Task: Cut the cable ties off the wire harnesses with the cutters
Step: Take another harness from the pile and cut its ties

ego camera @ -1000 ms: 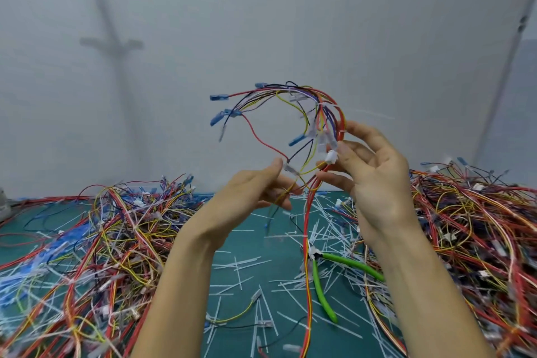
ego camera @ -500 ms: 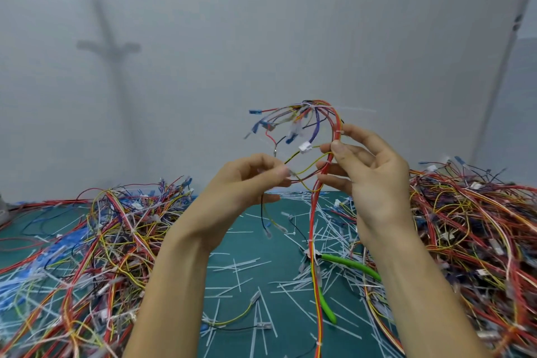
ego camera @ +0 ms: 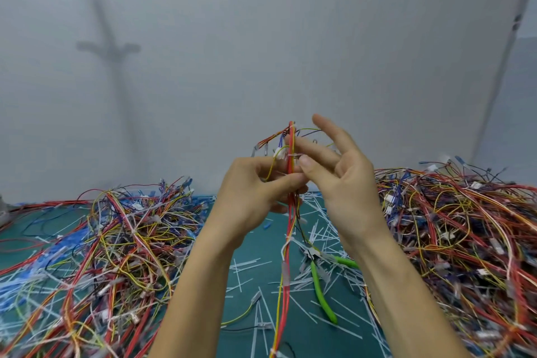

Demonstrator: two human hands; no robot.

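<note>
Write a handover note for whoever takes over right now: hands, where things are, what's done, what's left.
Left hand grips the wire harness upright above the green mat; right hand pinches it higher up.
Cutters lie on the mat, in neither hand.
Done: many cut tie scraps litter the mat.
Left: a white tie seems to sit on the hanging wires. Whether the left pile or the right pile is finished, I cannot tell.

Open lane down the counter [ego camera: 308, 340].
Left wire heap [ego camera: 116, 241] and right wire heap [ego camera: 465, 227] flank it; cutters [ego camera: 321, 291] and tie offcuts [ego camera: 250, 263] litter it.
</note>
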